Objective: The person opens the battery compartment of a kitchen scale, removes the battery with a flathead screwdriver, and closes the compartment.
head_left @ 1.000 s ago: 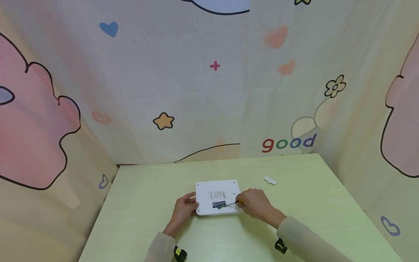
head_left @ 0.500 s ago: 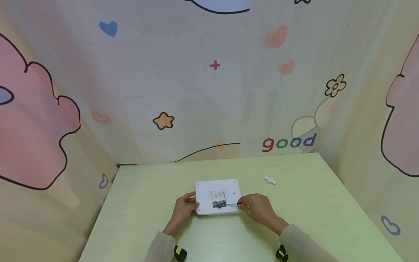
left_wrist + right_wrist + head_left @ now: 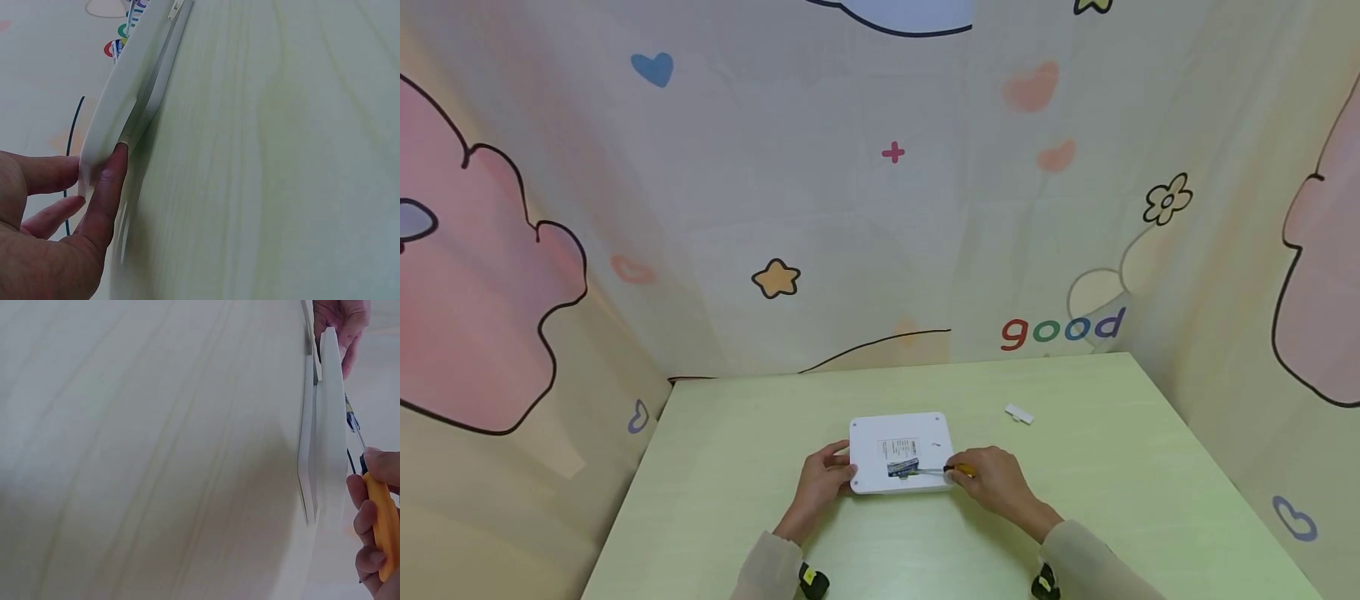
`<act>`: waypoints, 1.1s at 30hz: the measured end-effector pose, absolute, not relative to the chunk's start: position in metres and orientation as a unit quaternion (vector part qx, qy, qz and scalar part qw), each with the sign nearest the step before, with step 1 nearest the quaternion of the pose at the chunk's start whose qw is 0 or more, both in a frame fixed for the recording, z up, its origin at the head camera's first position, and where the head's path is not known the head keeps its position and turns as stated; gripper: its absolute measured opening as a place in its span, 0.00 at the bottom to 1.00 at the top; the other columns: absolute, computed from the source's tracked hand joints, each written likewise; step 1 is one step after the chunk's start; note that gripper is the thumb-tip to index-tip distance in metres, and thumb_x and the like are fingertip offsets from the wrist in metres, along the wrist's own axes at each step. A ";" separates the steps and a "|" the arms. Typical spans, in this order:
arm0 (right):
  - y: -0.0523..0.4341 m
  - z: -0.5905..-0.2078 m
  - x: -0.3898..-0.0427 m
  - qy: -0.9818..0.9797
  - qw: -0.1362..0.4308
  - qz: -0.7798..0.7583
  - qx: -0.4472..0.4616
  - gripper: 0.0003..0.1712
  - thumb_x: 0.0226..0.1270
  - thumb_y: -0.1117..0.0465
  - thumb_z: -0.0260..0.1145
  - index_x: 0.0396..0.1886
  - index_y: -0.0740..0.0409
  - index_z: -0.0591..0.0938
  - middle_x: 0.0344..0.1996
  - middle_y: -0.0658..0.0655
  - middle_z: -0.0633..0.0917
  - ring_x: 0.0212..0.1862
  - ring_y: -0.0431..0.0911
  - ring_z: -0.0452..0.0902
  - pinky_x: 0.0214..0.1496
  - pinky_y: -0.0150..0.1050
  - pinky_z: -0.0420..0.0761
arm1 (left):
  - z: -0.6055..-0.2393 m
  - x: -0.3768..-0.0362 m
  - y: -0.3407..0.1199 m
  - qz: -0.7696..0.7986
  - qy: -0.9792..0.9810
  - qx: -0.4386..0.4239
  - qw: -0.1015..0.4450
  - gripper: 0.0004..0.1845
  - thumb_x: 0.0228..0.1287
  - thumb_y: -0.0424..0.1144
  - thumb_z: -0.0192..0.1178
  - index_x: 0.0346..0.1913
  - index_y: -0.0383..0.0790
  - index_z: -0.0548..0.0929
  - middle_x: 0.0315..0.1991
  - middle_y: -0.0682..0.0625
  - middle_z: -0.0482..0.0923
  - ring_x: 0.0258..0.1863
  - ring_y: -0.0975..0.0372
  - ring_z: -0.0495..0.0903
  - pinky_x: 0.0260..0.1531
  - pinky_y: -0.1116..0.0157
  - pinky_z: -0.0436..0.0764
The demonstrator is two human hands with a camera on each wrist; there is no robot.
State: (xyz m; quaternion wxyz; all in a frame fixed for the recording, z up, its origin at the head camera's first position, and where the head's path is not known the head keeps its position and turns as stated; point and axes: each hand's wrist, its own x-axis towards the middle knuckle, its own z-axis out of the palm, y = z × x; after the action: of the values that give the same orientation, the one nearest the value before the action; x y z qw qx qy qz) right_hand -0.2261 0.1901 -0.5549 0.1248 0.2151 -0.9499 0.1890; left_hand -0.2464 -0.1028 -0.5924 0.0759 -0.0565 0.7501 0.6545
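A flat white square device [image 3: 900,452] lies back-up on the pale green table [image 3: 737,467], with a label and an open battery bay holding a blue battery [image 3: 903,467]. My left hand [image 3: 822,480] grips its left edge, thumb and fingers around the rim [image 3: 103,164]. My right hand [image 3: 992,481] holds an orange-handled screwdriver [image 3: 961,470] whose metal tip reaches the battery bay. In the right wrist view the orange screwdriver handle [image 3: 381,519] sits in my curled fingers beside the device's edge [image 3: 330,431].
A small white cover piece [image 3: 1018,412] lies on the table to the back right. Cartoon-printed fabric walls close the table in at the back and on both sides.
My right hand slid slightly right and lower, flattening the screwdriver against the device. The left hand and the device stayed put.
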 end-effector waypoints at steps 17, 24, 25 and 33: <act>0.192 -0.557 -0.227 -0.946 0.101 0.218 0.217 0.05 0.57 0.54 0.74 0.35 0.44 0.90 0.34 0.45 0.90 0.38 0.42 0.85 0.41 0.41 0.80 | -0.596 -0.247 -0.104 0.657 0.747 -0.065 0.076 0.27 0.62 0.28 0.62 0.66 0.37 0.74 0.49 0.38 0.78 0.34 0.60 0.81 0.31 0.64 0.84; 0.192 -0.557 -0.226 -0.947 0.102 0.216 0.216 0.05 0.57 0.53 0.74 0.34 0.44 0.90 0.35 0.44 0.90 0.38 0.42 0.85 0.41 0.40 0.80 | -0.597 -0.248 -0.103 0.661 0.744 -0.065 0.077 0.27 0.62 0.28 0.62 0.66 0.37 0.74 0.49 0.39 0.79 0.35 0.61 0.81 0.32 0.64 0.85; 0.192 -0.557 -0.226 -0.947 0.104 0.216 0.214 0.05 0.57 0.53 0.74 0.34 0.44 0.90 0.35 0.44 0.90 0.38 0.42 0.85 0.41 0.41 0.80 | -0.596 -0.248 -0.103 0.661 0.744 -0.064 0.077 0.27 0.62 0.28 0.62 0.66 0.37 0.74 0.49 0.39 0.79 0.35 0.61 0.81 0.32 0.64 0.85; 0.198 -0.558 -0.225 -0.944 0.124 0.227 0.202 0.07 0.57 0.54 0.74 0.37 0.44 0.88 0.36 0.42 0.89 0.40 0.41 0.85 0.45 0.43 0.82 | -0.596 -0.248 -0.104 0.661 0.744 -0.065 0.077 0.27 0.62 0.28 0.62 0.66 0.37 0.74 0.49 0.39 0.79 0.35 0.60 0.82 0.32 0.64 0.85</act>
State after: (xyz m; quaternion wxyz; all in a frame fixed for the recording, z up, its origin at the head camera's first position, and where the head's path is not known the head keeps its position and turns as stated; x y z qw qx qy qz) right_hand -0.2253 0.1977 -0.5582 0.1236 0.2023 -0.9445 0.2274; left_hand -0.2479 -0.1039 -0.5955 0.0773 -0.0646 0.7436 0.6609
